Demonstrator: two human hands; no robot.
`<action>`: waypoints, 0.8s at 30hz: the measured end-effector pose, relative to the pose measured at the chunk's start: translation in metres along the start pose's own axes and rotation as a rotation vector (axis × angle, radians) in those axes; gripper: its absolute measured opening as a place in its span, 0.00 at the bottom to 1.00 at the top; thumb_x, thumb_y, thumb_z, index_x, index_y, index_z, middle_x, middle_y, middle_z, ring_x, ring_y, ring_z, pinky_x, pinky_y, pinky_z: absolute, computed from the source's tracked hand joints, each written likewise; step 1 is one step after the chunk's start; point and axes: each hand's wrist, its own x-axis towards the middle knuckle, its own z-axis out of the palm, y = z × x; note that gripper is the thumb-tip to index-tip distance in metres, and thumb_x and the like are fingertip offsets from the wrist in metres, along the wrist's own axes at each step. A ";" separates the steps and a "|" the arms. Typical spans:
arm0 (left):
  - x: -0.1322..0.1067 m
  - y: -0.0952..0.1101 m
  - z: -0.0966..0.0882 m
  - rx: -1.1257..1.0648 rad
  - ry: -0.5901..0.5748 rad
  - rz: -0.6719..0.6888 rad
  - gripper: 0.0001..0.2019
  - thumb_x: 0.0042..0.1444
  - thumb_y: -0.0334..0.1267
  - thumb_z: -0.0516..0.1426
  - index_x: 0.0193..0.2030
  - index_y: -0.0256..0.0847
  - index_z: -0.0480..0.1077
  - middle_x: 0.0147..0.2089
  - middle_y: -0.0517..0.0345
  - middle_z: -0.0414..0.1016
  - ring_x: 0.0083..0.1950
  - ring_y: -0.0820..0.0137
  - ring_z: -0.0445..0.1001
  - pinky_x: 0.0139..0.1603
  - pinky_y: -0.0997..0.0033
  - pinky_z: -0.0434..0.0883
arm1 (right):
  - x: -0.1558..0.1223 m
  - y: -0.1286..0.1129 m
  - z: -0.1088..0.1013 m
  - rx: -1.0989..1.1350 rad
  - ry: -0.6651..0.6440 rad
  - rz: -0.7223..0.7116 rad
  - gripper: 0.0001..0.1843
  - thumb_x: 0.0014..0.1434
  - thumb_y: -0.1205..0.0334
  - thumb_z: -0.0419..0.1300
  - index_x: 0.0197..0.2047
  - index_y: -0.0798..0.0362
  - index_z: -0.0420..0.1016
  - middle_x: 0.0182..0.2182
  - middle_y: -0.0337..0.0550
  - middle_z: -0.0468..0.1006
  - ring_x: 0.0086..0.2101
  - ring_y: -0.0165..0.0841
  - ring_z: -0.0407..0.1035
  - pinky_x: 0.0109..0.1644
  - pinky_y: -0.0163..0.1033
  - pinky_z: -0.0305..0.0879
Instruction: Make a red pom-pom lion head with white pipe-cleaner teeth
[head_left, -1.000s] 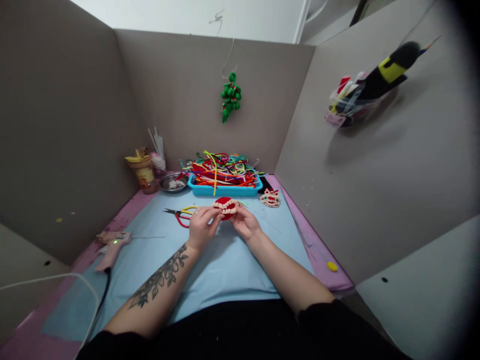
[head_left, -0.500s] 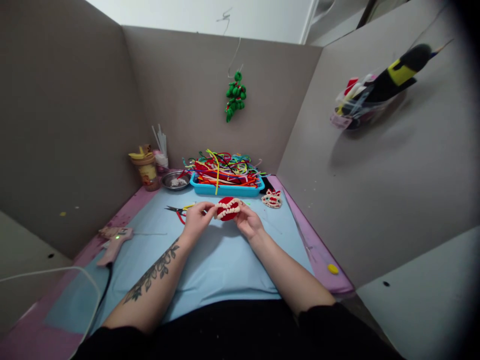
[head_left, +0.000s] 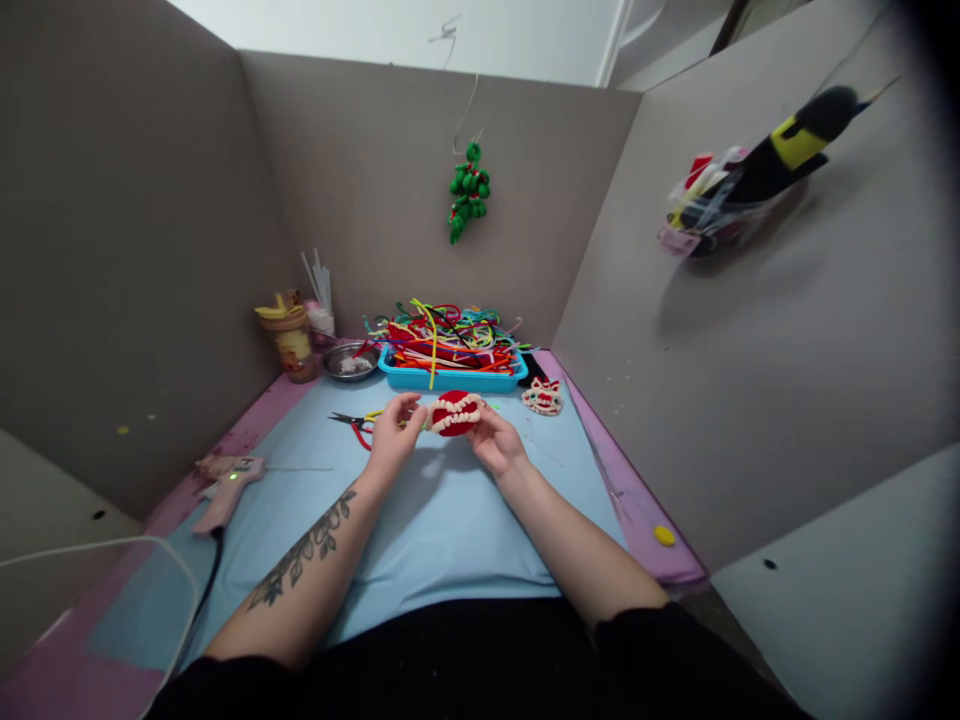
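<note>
A red round fuzzy piece with two wavy cream pipe-cleaner strips (head_left: pixel 455 413) is held up between my hands, above the blue cloth. My right hand (head_left: pixel 496 440) grips its right edge, thumb in front and the other fingers partly behind. At the left end of the cream strips, my left hand (head_left: pixel 394 432) has its fingers curled and its thumb against the edge. Just behind that hand lie scissors with dark blades (head_left: pixel 346 418) and red and yellow handles, partly covered. A cream and red face-shaped ornament (head_left: pixel 543 397) rests on the cloth to the right.
A blue tray (head_left: pixel 454 379) heaped with coloured pipe cleaners stands at the back. Left of it are a metal bowl (head_left: pixel 350 362) and a tub (head_left: pixel 294 345). A pink glue gun (head_left: pixel 231 490), its light lit, lies at left with its cord. A yellow disc (head_left: pixel 664 536) lies at right.
My left hand's fingers have lifted and shifted slightly left along the end of the cream strips. The red piece has tilted a little; my right hand keeps its grip.
</note>
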 end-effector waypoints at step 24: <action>-0.013 0.002 0.028 -0.853 -0.137 -0.421 0.19 0.41 0.31 0.68 0.40 0.42 0.66 0.40 0.59 0.76 0.42 0.71 0.76 0.44 0.71 0.72 | -0.003 0.021 0.004 -0.102 0.024 -0.002 0.21 0.41 0.73 0.67 0.37 0.50 0.66 0.33 0.36 0.80 0.33 0.31 0.76 0.39 0.37 0.72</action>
